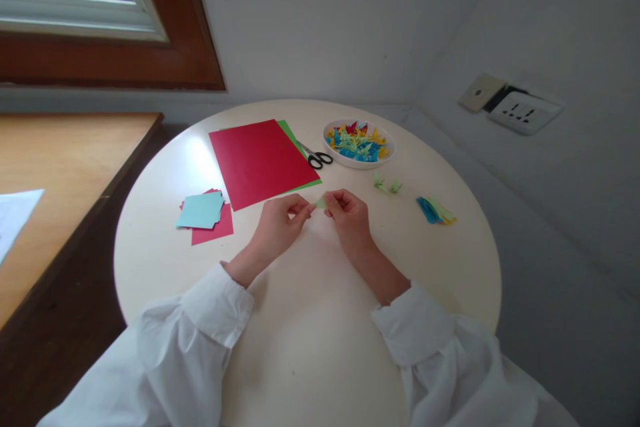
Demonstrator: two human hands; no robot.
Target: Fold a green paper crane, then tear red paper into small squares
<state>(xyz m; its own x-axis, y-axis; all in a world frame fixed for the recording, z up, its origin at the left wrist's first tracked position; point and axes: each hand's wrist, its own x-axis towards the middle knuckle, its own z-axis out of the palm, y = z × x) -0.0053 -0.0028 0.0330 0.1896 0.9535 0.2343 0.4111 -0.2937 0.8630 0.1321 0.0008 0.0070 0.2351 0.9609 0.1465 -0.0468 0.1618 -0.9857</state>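
Observation:
A small light-green piece of folded paper [321,201] is held up between my two hands, a little above the table. My left hand [281,220] pinches its left end between thumb and forefinger. On the other side, my right hand [349,217] grips it the same way. Fingertips cover part of the paper, so its exact shape cannot be made out. Just right of my right hand lie two light-green folded paper cranes [387,183]. Farther right rests a small pile of blue, green and yellow folded paper [435,210].
Large red [263,160] and green sheets lie at the back of the round white table [310,360]. Black-handled scissors [316,159] touch them, beside a white bowl [357,163] of colourful folded paper. Light-blue [201,211] and pink paper squares [214,232] are stacked at left.

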